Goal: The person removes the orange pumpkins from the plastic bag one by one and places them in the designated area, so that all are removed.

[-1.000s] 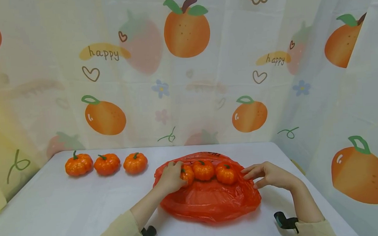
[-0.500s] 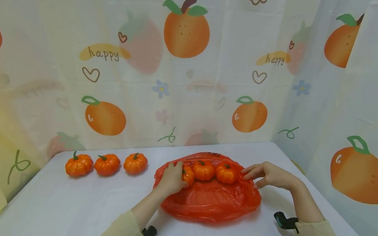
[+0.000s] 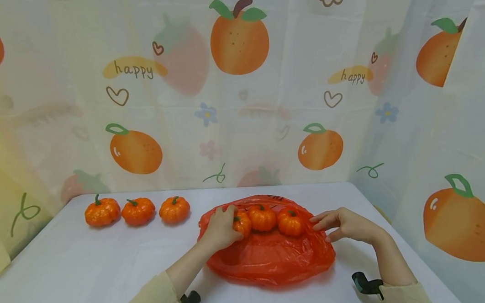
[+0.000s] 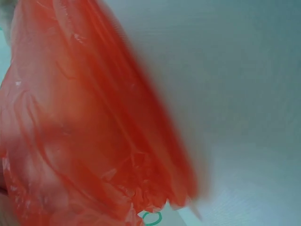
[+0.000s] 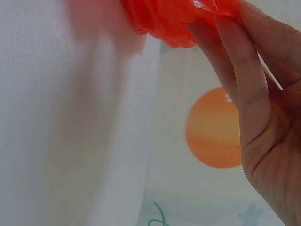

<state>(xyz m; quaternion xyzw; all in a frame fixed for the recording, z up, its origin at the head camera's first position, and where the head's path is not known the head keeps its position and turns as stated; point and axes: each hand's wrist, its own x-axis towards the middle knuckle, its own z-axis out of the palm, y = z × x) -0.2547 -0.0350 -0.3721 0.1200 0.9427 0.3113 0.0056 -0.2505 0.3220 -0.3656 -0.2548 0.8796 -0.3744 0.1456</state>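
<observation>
A red plastic bag [image 3: 273, 262] lies on the white table with its mouth spread wide. Inside the opening sit two small orange toy pumpkins [image 3: 262, 218] side by side. My left hand [image 3: 221, 229] reaches into the left side of the mouth and grips a third pumpkin [image 3: 241, 225], partly hidden behind the fingers. The left wrist view is filled by the bag's red film [image 4: 80, 117]. At the right rim my right hand [image 3: 347, 226] pinches the bag's edge; its fingers [image 5: 244, 61] meet the red plastic in the right wrist view.
Three more pumpkins [image 3: 136, 212] with green stems stand in a row at the back left of the table [image 3: 88, 269]. Behind hangs a pale curtain [image 3: 260, 105] printed with oranges. Black wrist mounts [image 3: 366, 284] stick out beside both sleeves.
</observation>
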